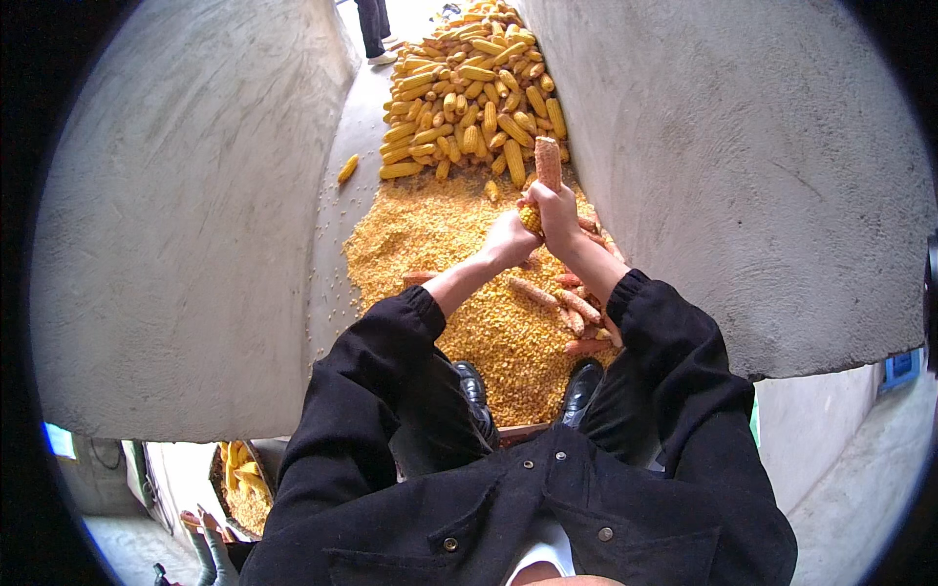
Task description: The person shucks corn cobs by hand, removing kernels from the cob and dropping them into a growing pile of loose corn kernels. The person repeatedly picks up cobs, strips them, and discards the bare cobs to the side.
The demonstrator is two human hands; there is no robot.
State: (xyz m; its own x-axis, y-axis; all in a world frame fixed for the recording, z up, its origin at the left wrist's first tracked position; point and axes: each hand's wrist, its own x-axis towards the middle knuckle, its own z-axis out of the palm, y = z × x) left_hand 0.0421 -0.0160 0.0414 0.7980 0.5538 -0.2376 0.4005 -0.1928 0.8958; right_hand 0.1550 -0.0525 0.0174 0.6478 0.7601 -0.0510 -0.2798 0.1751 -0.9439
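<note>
My left hand grips a corn ear with yellow kernels; most of the ear is hidden by my fingers. My right hand is closed around a stripped corn cob, its bare reddish end sticking up past the fist. Both hands press together, so ear and cob appear to touch between them. Beneath them spreads a thick layer of loose corn kernels. Several bare cobs lie on the kernels by my right forearm.
Beyond my hands rises a heap of unshelled corn ears. One lone ear lies on the floor left of it. Concrete walls flank both sides. Another person's legs stand far back; a gloved hand is near a corn-filled container.
</note>
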